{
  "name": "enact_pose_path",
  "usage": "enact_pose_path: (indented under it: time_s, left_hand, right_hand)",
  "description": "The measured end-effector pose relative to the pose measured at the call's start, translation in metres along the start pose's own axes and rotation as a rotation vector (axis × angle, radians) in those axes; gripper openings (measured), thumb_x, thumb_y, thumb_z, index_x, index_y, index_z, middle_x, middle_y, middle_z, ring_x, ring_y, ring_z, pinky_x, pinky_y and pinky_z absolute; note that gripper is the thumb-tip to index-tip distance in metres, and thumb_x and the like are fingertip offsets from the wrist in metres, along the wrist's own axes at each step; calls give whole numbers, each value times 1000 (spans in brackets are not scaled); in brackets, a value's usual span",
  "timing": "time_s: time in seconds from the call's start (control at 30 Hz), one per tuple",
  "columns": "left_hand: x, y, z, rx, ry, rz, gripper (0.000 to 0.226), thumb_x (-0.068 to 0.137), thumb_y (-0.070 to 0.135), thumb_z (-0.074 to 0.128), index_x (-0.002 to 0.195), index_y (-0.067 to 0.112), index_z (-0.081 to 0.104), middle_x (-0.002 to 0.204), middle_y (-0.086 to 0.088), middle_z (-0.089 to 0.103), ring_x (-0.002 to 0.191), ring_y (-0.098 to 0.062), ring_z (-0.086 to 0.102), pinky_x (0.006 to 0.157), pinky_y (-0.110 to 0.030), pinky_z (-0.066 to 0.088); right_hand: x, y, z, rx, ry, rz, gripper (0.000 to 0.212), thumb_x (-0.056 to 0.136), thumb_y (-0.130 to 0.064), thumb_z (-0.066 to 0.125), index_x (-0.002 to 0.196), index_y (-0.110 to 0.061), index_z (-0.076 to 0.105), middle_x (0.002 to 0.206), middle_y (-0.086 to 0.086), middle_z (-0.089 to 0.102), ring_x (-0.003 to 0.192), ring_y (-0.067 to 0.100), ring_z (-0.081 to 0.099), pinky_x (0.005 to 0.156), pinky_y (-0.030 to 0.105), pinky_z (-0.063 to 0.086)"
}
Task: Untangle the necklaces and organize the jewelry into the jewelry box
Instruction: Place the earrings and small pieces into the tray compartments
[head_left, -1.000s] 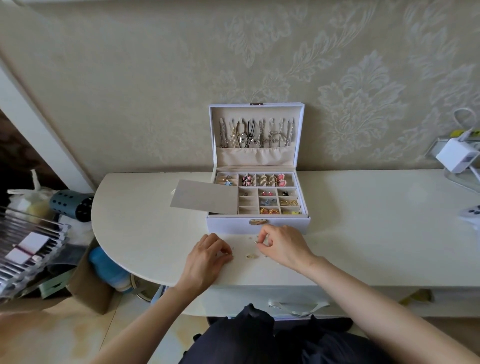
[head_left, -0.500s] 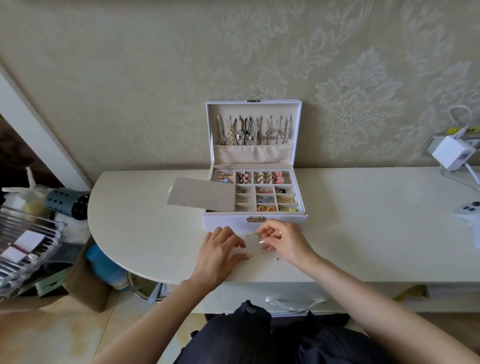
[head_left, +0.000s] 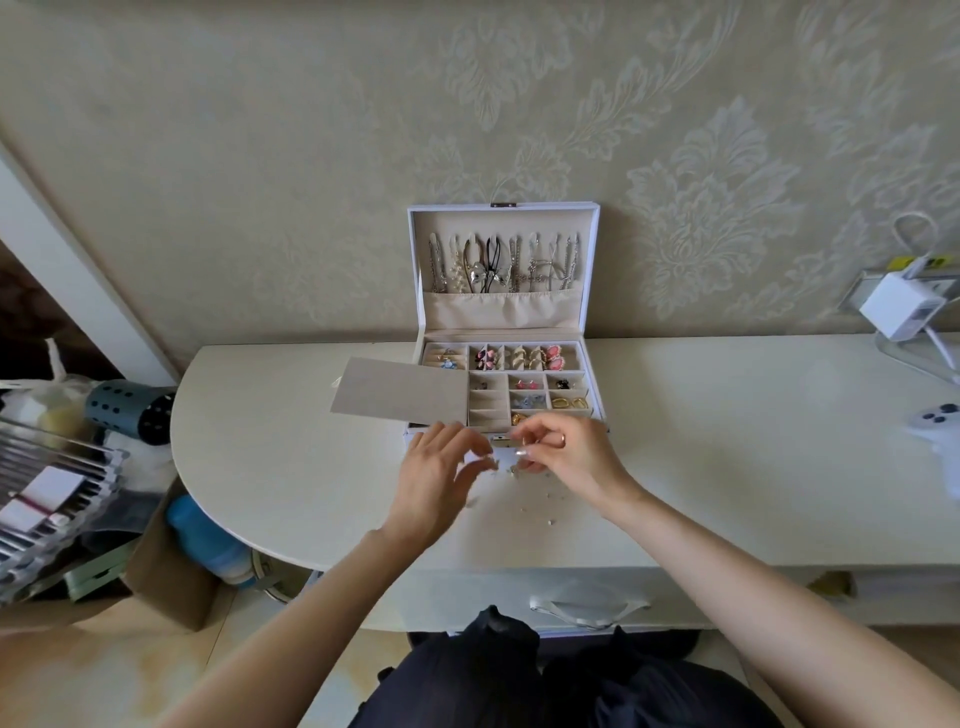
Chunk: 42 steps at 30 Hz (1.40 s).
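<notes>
Sorting jewelry on the bench (head_left: 291, 441) before the open jewelry box (head_left: 597, 395).
The right hand (head_left: 571, 460) is pinching a tiny silver piece (head_left: 521, 453) in its fingers (head_left: 540, 434) just before the box front; the left hand (head_left: 436, 483) is blurring, so I cannot tell its hold. A fumble risks scattering the loose bits (head_left: 540, 506).

I see the white jewelry box (head_left: 501, 312) open, lid upright, necklaces (head_left: 501, 262) hanging in a row inside it, earrings and rings (head_left: 519, 358) in its compartments; small loose pieces (head_left: 537, 506) lie scattered just in front.

Left hand (head_left: 434, 470) — right hand (head_left: 566, 454) — close together
</notes>
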<state>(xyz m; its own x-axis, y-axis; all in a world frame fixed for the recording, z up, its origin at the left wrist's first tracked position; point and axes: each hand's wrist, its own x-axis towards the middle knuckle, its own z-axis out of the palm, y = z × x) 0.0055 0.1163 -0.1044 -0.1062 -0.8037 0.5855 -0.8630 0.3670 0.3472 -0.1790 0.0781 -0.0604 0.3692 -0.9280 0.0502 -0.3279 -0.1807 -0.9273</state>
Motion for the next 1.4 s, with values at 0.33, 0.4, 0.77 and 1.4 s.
enact_pose_path:
  time_s: [0.33,0.4,0.77,1.4]
  left_hand:
    - [84,-17,-6,118,-105,-194,5,81,22,69,85,19,71,92,5,70,95,-23,54,74,-29,25]
    - [86,-23,-2,162,-145,-190,6,84,20,67,88,21,71,98,7,70,101,-22,53,76,-29,25]
    - [85,-26,2,202,-57,-139,17,76,11,74,92,16,70,94,-2,68,93,-30,57,73,-34,38]
    - [-43,-17,2,9,-43,-154,33,71,55,58,86,25,55,77,12,56,72,-4,41,65,-18,29]
  right_hand:
    - [69,-17,-4,-320,129,22,9,81,-19,72,86,-25,73,83,-16,66,82,8,62,69,19,44]
    - [74,-16,0,-440,90,49,11,83,-23,70,93,-25,74,94,-15,67,89,6,57,64,16,36]
    - [82,-11,7,-546,156,1,18,89,-22,63,103,-27,71,103,-8,66,96,13,59,67,24,35]
    - [-8,35,13,-727,130,-214,18,80,-34,73,96,-25,73,77,-6,73,73,13,67,54,14,31]
